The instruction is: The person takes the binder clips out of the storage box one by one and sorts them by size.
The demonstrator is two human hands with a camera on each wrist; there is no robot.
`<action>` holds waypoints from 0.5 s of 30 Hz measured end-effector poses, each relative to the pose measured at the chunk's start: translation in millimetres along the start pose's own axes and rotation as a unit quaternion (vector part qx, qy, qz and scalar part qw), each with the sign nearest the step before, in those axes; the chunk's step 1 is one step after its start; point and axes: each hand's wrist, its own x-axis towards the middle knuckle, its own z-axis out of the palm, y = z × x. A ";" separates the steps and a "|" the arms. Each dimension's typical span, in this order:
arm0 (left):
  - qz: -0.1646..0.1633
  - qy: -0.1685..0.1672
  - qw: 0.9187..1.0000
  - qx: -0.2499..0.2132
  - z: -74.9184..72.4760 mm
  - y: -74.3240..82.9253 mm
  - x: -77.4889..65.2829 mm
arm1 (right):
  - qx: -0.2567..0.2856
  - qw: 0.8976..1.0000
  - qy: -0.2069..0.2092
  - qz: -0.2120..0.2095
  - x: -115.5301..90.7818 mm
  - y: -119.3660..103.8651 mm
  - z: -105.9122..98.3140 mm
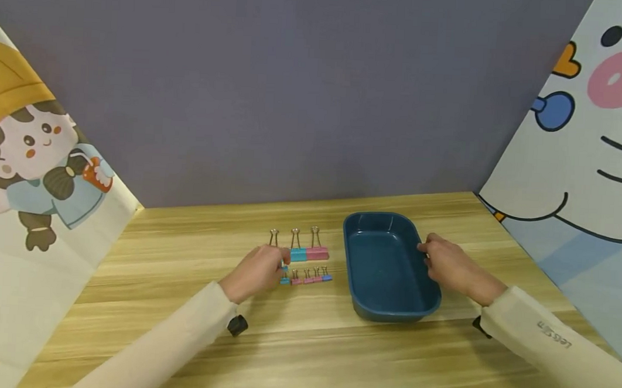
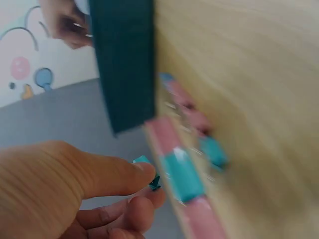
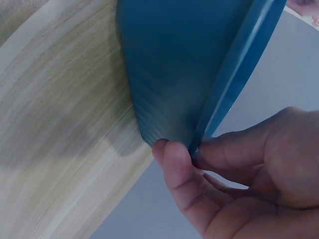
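My left hand (image 1: 256, 271) pinches a small teal binder clip (image 2: 143, 160) between thumb and fingertips, above the table. Just beyond it stands a row of large binder clips, a teal one (image 1: 298, 255) and a pink one (image 1: 317, 253) touching, handles pointing up; the left hand partly hides a third, pink in the left wrist view. Nearer lies a row of several small clips in teal (image 1: 285, 280), pink (image 1: 308, 280) and blue (image 1: 327, 277). My right hand (image 1: 452, 266) grips the right rim of a dark blue basin (image 1: 384, 315), thumb and fingers on either side of the edge.
The wooden table (image 1: 302, 357) carries everything. A grey panel (image 1: 274, 98) closes off the back, with cartoon-printed panels at the left (image 1: 0, 277) and right (image 1: 545, 165). The basin stands right of the clips, a small gap from the pink ones.
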 end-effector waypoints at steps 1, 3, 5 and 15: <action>-0.006 0.002 1.000 0.004 1.9 -5.1 -4.0 | 0.001 1.000 0.001 0.000 0.4 0.3 0.2; -0.020 0.004 1.000 0.006 6.1 -14.0 -10.6 | 0.004 1.000 0.001 0.000 1.4 0.6 0.9; -0.028 0.006 0.999 0.017 10.9 -20.6 -14.5 | 0.007 1.000 0.000 0.002 2.7 1.7 1.7; -0.039 0.023 0.999 0.029 10.4 -23.7 -25.8 | -0.011 1.000 0.027 0.004 5.3 -10.1 2.6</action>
